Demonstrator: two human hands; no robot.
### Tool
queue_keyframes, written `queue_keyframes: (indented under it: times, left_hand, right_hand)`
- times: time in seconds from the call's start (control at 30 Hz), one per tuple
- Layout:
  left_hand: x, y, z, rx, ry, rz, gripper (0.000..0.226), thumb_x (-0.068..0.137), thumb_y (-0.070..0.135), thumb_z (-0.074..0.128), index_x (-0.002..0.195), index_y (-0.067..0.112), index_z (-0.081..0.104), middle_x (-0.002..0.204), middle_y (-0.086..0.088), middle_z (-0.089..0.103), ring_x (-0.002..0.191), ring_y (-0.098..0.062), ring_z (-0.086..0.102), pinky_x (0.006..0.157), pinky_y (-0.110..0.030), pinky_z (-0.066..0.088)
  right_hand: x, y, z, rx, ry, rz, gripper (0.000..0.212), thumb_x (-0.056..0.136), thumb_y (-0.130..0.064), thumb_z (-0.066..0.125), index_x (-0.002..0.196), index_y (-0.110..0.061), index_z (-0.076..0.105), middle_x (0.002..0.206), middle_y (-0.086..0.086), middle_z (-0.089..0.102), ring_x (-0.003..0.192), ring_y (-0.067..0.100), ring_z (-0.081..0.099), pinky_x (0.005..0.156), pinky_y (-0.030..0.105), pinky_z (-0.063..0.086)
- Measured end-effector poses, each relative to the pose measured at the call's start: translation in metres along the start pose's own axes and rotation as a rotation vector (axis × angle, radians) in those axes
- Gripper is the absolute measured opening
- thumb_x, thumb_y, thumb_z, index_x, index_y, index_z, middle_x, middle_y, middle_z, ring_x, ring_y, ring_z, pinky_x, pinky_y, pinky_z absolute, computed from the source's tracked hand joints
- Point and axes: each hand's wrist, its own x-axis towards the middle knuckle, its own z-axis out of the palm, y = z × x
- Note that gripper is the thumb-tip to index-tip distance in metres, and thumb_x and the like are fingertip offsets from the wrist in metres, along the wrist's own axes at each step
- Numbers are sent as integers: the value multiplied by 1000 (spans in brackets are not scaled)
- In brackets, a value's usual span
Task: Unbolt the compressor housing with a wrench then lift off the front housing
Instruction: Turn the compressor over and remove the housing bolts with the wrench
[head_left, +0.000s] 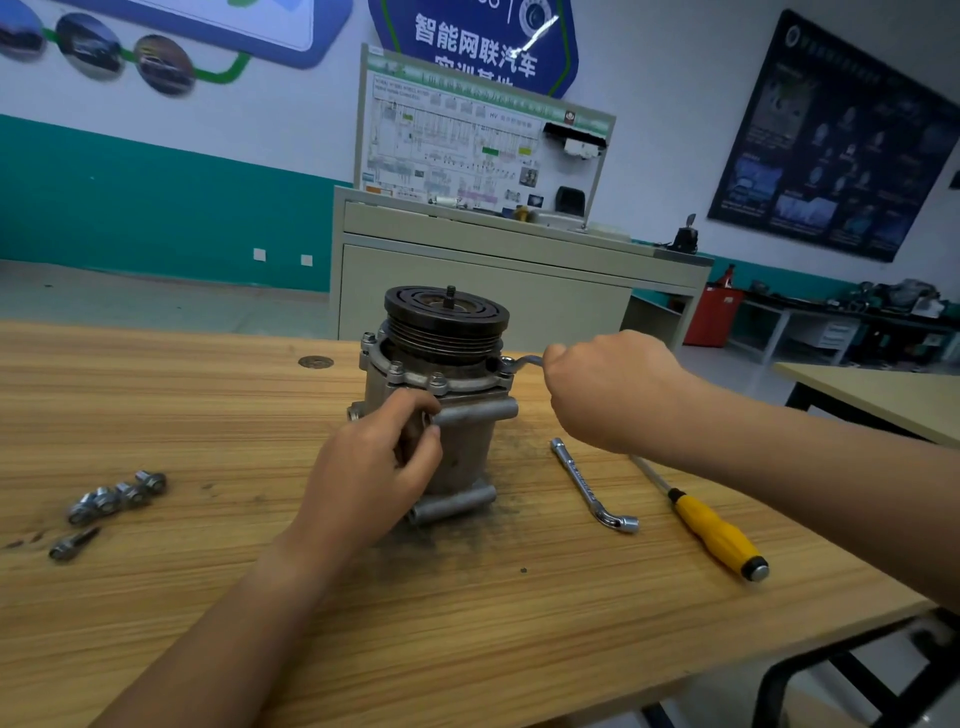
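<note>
Standing upright on the worktop (182, 415), the metal compressor (457, 441) looked heavy and rigid. The left hand (374, 467) gripped its body; the right hand (608, 389) clenched a wrench (527, 359), seemingly on a flange bolt (505, 358). Its flange rim (415, 375) looked the surest hold.

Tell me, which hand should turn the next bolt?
Right. The right hand grips the wrench at the compressor rim, while the left hand holds its body steady.
</note>
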Motion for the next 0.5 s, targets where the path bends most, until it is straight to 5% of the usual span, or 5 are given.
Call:
queue_keyframes:
  times: [0.37,0.5]
  left_hand:
    - [0,1,1,9,-11,-30,15,83,6,65,96,13,60,57,14,50,48,-6,50,45,-31,41]
    - [0,0,3,17,-26,-62,16,84,9,64,97,16,58,55,10,52,46,-9,51,45,-33,41]
  right_hand:
    - [-9,-15,-10,49,-60,7,25,93,0,46,118,2,45,63,4,27,67,24,42,63,32,48]
    - [-5,-12,-9,-3,-50,-8,22,92,0,47,114,0,49,61,5,29,58,22,39,58,30,45]
